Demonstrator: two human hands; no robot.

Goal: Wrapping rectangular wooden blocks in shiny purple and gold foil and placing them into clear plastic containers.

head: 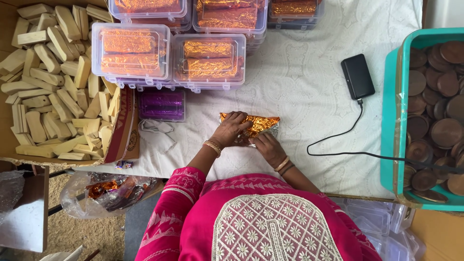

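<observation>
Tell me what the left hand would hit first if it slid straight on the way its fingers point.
The left hand points up and right across the orange foil packet. Past the foil lies bare white cloth, then likely the stacked clear boxes of foil packets at the far edge.

White-clothed table [309, 72], 5 clear boxes [130, 53], black power bank [357, 76], teal crate [394, 121]

Orange foil packet [256, 126]; teal crate [394, 116]; purple, seemingly foil-filled box [162, 105]
</observation>
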